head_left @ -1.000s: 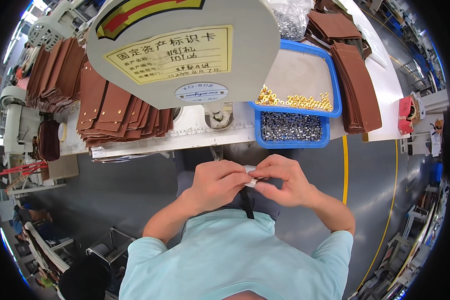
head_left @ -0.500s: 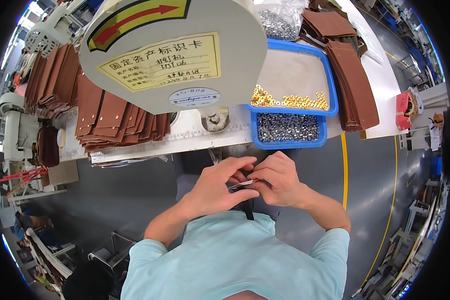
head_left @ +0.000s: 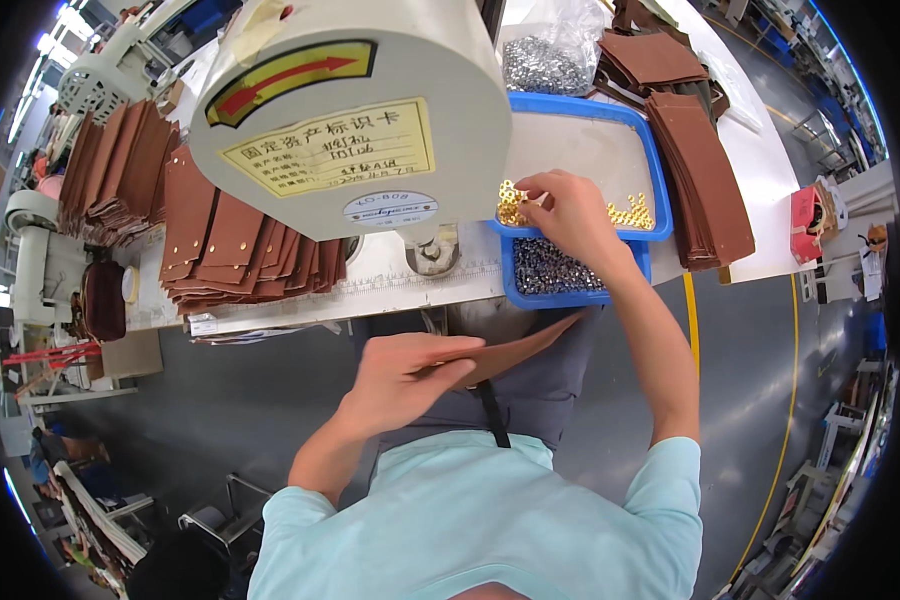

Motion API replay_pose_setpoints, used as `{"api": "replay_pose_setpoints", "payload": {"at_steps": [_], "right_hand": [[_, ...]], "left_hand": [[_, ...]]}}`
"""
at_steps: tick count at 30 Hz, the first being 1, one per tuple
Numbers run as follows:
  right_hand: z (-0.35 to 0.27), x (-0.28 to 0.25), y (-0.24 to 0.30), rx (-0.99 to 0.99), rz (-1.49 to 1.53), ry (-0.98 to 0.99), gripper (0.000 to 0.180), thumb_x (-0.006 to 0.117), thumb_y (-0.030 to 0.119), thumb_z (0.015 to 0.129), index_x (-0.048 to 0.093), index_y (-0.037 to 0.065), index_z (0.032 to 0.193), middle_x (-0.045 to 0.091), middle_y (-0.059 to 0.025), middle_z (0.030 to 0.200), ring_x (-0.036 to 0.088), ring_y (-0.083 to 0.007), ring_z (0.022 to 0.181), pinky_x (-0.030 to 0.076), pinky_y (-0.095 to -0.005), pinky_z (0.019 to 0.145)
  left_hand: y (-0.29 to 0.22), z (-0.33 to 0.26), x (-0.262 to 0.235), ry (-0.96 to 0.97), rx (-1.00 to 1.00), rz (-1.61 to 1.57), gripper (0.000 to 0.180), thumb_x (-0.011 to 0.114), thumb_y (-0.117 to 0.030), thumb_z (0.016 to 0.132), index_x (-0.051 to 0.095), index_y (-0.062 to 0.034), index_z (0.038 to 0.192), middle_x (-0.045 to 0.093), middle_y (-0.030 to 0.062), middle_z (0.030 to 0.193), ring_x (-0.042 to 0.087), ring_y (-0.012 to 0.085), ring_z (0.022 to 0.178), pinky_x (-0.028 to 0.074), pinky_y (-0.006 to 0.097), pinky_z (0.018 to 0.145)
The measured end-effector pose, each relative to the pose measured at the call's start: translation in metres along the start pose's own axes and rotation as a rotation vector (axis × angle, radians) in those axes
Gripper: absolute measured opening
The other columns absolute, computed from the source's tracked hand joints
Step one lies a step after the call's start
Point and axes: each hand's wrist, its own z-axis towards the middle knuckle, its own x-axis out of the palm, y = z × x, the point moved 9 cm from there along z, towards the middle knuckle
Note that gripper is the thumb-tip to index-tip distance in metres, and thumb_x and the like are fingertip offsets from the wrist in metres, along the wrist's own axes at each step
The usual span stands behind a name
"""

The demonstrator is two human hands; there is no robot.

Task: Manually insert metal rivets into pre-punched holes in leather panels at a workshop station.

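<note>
My left hand (head_left: pixel 402 385) pinches a flat brown leather piece (head_left: pixel 530 352) over my lap, its far end pointing right and tilted up. My right hand (head_left: pixel 573 215) reaches into the upper blue tray (head_left: pixel 658 170), fingertips drawn together at a cluster of small gold eyelets (head_left: pixel 509 203). Whether an eyelet is between those fingertips is hidden. More gold eyelets (head_left: pixel 632 214) lie along the tray's near right edge. Just below stands a smaller blue tray (head_left: pixel 582 299) full of small silver metal parts (head_left: pixel 548 270), partly under my right wrist.
A large white machine head (head_left: pixel 350 110) overhangs the table at centre left. Stacks of brown leather pieces lie left (head_left: pixel 205 225) and right (head_left: pixel 698 180) on the white table. A clear bag of silver parts (head_left: pixel 550 60) sits behind the trays.
My right hand has left my left hand and moved up and forward to the gold eyelets. The leather piece in my left hand now shows at full length.
</note>
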Motion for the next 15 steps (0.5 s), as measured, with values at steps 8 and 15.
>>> {"api": "replay_pose_setpoints", "payload": {"at_steps": [8,15], "right_hand": [[0.03,0.024,-0.002,-0.13,-0.347,0.132,0.01,0.072,0.011,0.082,0.076,0.004,0.088,0.072,-0.0172,0.093,0.07,-0.0371,0.088,0.056,-0.0463,0.081],[-0.006,-0.015,0.012,-0.089,-0.103,-0.167,0.008,0.072,0.009,0.087,0.074,0.002,0.091,0.072,-0.0165,0.091,0.07,-0.0338,0.084,0.055,-0.0415,0.076]], "left_hand": [[0.086,-0.068,-0.044,-0.65,-0.297,-0.722,0.025,0.073,0.0,0.092,0.065,0.0015,0.117,0.073,0.009,0.105,0.069,0.0139,0.091,0.057,0.03,0.083],[0.131,-0.112,0.018,-0.572,-0.638,-0.902,0.036,0.075,0.001,0.091,0.055,-0.0054,0.119,0.069,0.0063,0.109,0.068,0.0138,0.1,0.059,0.03,0.084]]}}
